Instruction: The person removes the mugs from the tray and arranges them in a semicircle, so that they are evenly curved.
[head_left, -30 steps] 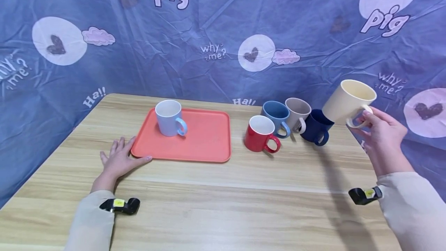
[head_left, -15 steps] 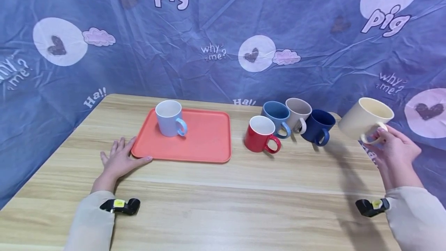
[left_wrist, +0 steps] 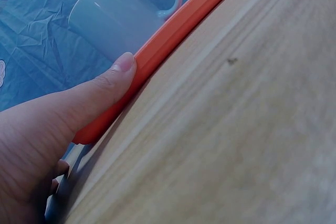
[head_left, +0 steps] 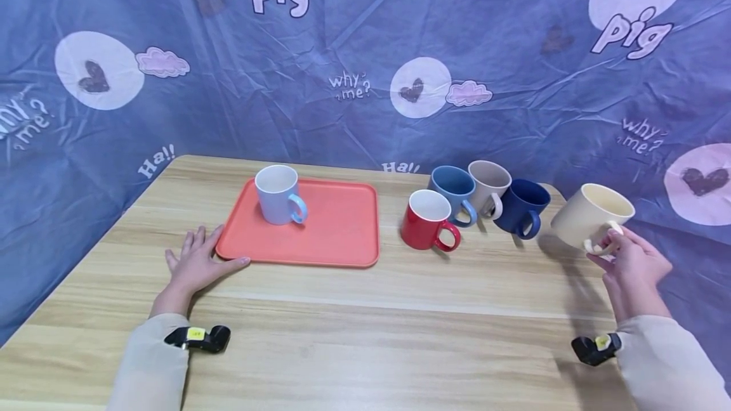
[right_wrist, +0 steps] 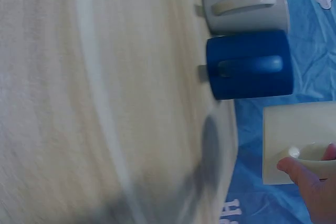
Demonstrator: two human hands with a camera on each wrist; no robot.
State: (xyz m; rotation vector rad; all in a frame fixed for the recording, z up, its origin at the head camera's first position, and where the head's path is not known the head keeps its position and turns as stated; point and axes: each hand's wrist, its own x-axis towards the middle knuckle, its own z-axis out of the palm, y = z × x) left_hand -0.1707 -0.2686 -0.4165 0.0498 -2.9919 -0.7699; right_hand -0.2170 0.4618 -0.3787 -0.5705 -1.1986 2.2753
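My right hand (head_left: 636,268) pinches the handle of a cream mug (head_left: 585,214) at the table's right edge. The mug tilts a little; in the right wrist view the thumb (right_wrist: 296,171) presses on its handle, and a gap separates the mug from the tabletop's edge. My left hand (head_left: 197,266) lies spread at the near left corner of a coral-red tray (head_left: 337,233). Its thumb (left_wrist: 107,87) lies straight along the tray's front rim, while the other fingers reach along the left side. A light blue mug (head_left: 278,198) stands upright on the tray's left part, handle to the right.
Right of the tray stand a red mug (head_left: 419,227), a steel-blue mug (head_left: 448,179), a greyish-beige mug (head_left: 485,186) and a navy mug (head_left: 514,208), handles turned toward the near right. A patterned blue cloth (head_left: 354,37) hangs behind the wooden table (head_left: 354,335).
The right hand has lowered the cream mug and shifted it right, away from over the navy mug, then slightly back left. My left hand and the tray have stayed put.
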